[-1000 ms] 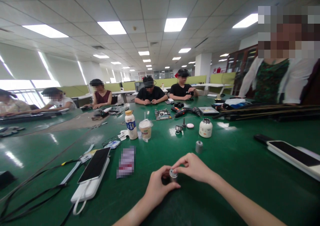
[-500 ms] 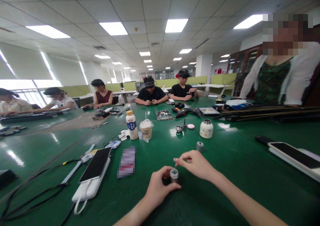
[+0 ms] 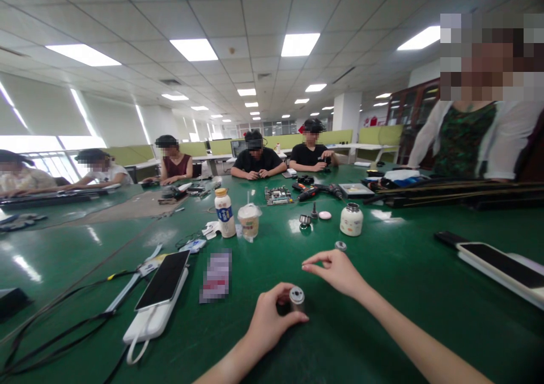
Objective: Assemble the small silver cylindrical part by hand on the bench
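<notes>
My left hand (image 3: 270,316) is closed around a small metal cylinder (image 3: 297,299) that stands on the green table (image 3: 382,293). My right hand (image 3: 335,271) hovers a little above and behind it, thumb and forefinger pinched together; whether they hold anything is too small to see. Just behind my right hand sits a second small grey cylinder (image 3: 340,246), partly hidden by my fingers. Farther back stand a white jar (image 3: 351,219) and some small metal parts (image 3: 305,220).
A phone on a white power bank (image 3: 155,299) with cables lies at left, a blurred card (image 3: 216,274) beside it. A bottle (image 3: 224,213) and a cup (image 3: 249,220) stand mid-table. Another phone (image 3: 497,260) lies at right. Several people sit around; one stands at right (image 3: 476,129).
My right hand has lifted off the top of the cylinder and drawn back and up, away from my left hand. The left hand keeps hold of the cylinder.
</notes>
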A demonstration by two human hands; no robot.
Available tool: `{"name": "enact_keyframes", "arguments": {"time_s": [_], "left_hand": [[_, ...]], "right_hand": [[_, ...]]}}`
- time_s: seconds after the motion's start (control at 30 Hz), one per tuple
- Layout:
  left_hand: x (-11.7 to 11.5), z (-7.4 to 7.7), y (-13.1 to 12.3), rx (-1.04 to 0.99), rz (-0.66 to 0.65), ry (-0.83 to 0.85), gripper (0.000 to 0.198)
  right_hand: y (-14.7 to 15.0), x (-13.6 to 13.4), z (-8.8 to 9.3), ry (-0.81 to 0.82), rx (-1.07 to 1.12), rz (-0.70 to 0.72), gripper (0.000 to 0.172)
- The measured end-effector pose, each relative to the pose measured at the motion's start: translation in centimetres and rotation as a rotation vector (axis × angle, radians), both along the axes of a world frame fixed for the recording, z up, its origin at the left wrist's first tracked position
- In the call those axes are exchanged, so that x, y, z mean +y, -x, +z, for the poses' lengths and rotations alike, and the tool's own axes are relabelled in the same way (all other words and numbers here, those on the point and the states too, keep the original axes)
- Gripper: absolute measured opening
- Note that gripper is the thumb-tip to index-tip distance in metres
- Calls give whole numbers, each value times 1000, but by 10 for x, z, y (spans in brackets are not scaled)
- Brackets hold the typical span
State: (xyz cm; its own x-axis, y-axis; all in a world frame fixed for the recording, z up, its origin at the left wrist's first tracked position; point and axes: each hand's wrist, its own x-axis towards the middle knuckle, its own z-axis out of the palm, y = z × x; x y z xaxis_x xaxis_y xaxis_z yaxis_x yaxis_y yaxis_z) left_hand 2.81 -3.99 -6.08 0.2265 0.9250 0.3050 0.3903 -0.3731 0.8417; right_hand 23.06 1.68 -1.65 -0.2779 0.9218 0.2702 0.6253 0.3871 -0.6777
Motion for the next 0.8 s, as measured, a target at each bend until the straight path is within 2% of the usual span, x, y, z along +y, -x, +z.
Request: {"name": "enact_keyframes", "arguments": {"time_s": [0.13, 0.23, 0.33, 0.5, 0.57, 0.7, 0.8], "left_hand": [[0, 0, 0, -8, -7, 13, 40], [0, -1, 0, -17, -11, 11, 40], [0, -2, 0, -13, -10, 3, 40], [-1, -1, 0, 0, 1, 2, 41], [-1, -1, 0, 1, -1, 2, 40], [-1, -1, -1, 4, -7, -5, 41], [0, -2, 0, -11, -8, -15, 42]], "right_hand": [[-17, 16, -22, 22, -159, -118, 28], [-23, 20, -35, 54, -185, -111, 26], [-26, 22, -38, 79, -193, -67, 35], [-25, 21, -33, 82, -160, -15, 27], [-19, 17, -27, 82, -132, 19, 29], [-2, 1, -9, 150, -14, 186, 38], [8, -11, 0, 210, 81, 276, 38]]}}
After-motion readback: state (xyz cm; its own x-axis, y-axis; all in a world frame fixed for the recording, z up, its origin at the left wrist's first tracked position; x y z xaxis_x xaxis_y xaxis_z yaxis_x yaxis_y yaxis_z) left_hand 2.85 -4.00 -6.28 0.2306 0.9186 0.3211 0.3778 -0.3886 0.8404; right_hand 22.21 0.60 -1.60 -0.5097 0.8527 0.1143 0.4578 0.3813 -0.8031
